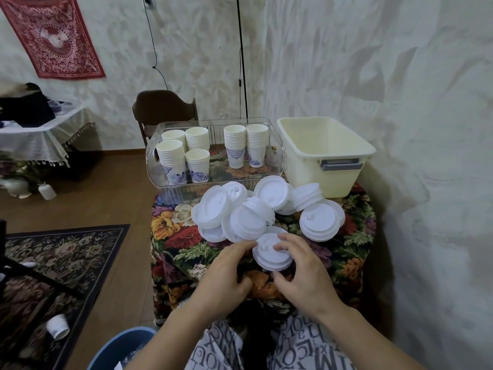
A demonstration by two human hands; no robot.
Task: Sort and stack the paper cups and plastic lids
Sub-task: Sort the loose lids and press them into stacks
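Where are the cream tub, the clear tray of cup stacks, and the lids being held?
cream tub (344, 180), head view, front wall.
clear tray (170, 193), head view, front wall.
held lids (269, 259), head view, top lid's face.

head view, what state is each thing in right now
paper cups: upright, nested in six stacks in the clear tray
cream bin: open, nothing visible inside
loose lids: jumbled heap on the floral cloth
small lid stack: held between both hands
left hand: fingertips on the stack's edge
right hand: curled round the stack
cup on the rug: tipped over
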